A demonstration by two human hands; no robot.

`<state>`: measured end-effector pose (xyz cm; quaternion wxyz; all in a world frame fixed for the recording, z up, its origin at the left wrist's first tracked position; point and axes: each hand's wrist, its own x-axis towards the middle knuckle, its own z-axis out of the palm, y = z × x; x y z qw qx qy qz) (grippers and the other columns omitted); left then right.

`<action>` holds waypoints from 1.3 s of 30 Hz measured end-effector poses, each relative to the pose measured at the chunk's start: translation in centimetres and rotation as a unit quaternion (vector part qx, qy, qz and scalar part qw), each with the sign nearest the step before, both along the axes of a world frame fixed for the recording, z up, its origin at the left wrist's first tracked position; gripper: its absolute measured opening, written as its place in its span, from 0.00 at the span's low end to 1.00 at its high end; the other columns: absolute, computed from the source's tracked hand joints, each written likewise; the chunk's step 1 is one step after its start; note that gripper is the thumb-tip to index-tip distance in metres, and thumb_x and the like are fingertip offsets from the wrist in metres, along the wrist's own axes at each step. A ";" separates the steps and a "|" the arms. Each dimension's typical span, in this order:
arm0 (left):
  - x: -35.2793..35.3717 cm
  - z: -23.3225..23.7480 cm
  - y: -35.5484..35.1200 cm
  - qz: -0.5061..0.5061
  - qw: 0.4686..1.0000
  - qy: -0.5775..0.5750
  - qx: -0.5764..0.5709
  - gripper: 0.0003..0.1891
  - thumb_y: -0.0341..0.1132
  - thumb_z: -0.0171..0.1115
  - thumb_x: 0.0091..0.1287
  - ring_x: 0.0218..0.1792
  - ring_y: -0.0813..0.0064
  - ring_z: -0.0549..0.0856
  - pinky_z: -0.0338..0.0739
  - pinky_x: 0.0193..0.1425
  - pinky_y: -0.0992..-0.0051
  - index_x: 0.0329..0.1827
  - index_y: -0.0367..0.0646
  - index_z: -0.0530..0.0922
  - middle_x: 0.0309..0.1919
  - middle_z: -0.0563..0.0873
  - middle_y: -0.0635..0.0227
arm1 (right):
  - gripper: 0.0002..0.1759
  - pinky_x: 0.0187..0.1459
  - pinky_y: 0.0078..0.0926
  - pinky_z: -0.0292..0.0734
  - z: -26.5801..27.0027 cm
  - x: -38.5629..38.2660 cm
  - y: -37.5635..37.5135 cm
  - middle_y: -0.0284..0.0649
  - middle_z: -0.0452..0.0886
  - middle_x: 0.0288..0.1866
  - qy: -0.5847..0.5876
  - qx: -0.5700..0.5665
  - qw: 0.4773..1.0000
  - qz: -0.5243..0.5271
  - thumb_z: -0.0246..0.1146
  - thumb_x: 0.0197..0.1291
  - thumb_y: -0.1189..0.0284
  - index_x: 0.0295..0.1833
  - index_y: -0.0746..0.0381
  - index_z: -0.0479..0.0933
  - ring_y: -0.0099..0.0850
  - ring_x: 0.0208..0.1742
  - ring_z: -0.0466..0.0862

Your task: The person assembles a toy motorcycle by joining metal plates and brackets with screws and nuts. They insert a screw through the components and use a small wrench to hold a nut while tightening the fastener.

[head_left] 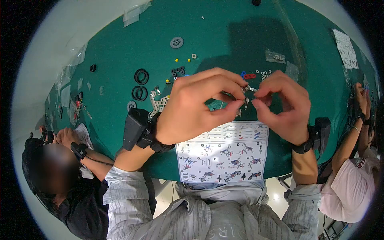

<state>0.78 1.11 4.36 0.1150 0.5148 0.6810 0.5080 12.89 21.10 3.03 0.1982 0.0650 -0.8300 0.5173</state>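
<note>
My left hand (196,104) is closed, its fingertips and thumb pinching a small silver metal assembly (246,102) above the instruction sheet. From its upper end a thin silver piece (251,89) sticks out towards my right hand (285,106), whose forefinger tip meets it. The right fingers are curled, and whether they hold a further small part is hidden. Below both hands lies the printed instruction sheet (222,162) with rows of model drawings. Pale perforated strips (154,103) rest just left of my left hand.
On the green table (212,32) lie black rubber rings (141,76), a grey wheel (177,42), black small parts (178,72), white rings (264,75), a red strip (250,76) and a plastic bag (275,57). Other people sit left (64,192) and right (354,188).
</note>
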 end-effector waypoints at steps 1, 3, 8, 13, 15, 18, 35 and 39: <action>0.0 -0.2 0.0 -0.003 0.999 -0.039 0.003 0.09 0.20 0.74 0.58 0.42 0.75 0.91 0.85 0.43 0.78 0.40 0.39 0.87 0.51 0.91 0.58 | 0.15 0.34 0.23 0.77 0.1 0.0 0.1 0.37 0.83 0.37 0.043 0.056 0.997 0.006 0.75 0.48 0.83 0.42 0.62 0.82 0.28 0.34 0.83; 0.0 -0.3 0.1 -0.012 0.997 -0.072 0.004 0.09 0.20 0.73 0.58 0.42 0.75 0.90 0.85 0.43 0.78 0.40 0.39 0.87 0.50 0.91 0.58 | 0.16 0.34 0.26 0.79 0.2 0.0 0.1 0.39 0.84 0.36 0.098 0.133 0.986 0.017 0.76 0.46 0.84 0.42 0.62 0.82 0.33 0.34 0.84; 0.2 -0.1 0.1 -0.024 0.997 -0.078 -0.002 0.09 0.21 0.74 0.58 0.42 0.75 0.91 0.85 0.43 0.78 0.40 0.39 0.86 0.48 0.91 0.59 | 0.16 0.34 0.30 0.81 0.1 0.3 0.3 0.39 0.84 0.35 0.152 0.190 0.969 0.035 0.75 0.45 0.85 0.41 0.63 0.82 0.38 0.33 0.85; 0.6 0.0 0.1 -0.005 0.999 0.050 0.002 0.10 0.22 0.75 0.55 0.42 0.69 0.91 0.86 0.43 0.75 0.40 0.40 0.87 0.49 0.91 0.59 | 0.14 0.32 0.27 0.80 0.2 0.1 -0.1 0.40 0.82 0.33 0.110 0.148 0.982 0.034 0.75 0.47 0.84 0.39 0.64 0.81 0.37 0.30 0.83; 0.8 -0.2 0.0 0.007 0.990 0.137 0.012 0.11 0.22 0.76 0.55 0.42 0.68 0.92 0.87 0.43 0.74 0.40 0.40 0.87 0.49 0.91 0.59 | 0.13 0.33 0.23 0.78 0.1 0.2 -0.1 0.40 0.82 0.33 0.040 0.075 0.996 0.035 0.75 0.49 0.84 0.39 0.65 0.80 0.32 0.30 0.83; 0.9 -0.7 -0.3 0.006 0.964 0.266 0.026 0.12 0.23 0.77 0.54 0.42 0.66 0.92 0.87 0.43 0.73 0.41 0.41 0.87 0.50 0.90 0.59 | 0.10 0.34 0.19 0.77 0.0 0.4 -0.1 0.36 0.82 0.32 -0.142 -0.148 0.977 0.050 0.74 0.52 0.83 0.38 0.66 0.80 0.24 0.31 0.82; 0.3 -0.5 0.2 -0.029 0.994 -0.108 -0.002 0.09 0.19 0.73 0.58 0.44 0.75 0.90 0.84 0.44 0.79 0.41 0.37 0.86 0.50 0.90 0.56 | 0.16 0.33 0.29 0.82 -0.1 0.2 0.2 0.40 0.84 0.35 0.149 0.165 0.975 0.019 0.76 0.44 0.84 0.40 0.61 0.83 0.37 0.33 0.86; 0.3 -0.6 0.2 -0.029 0.993 -0.117 -0.009 0.08 0.19 0.73 0.59 0.44 0.76 0.89 0.83 0.44 0.79 0.40 0.37 0.87 0.50 0.90 0.56 | 0.16 0.32 0.30 0.81 -0.1 0.2 0.3 0.40 0.84 0.35 0.160 0.176 0.970 0.037 0.77 0.45 0.83 0.40 0.62 0.82 0.37 0.32 0.85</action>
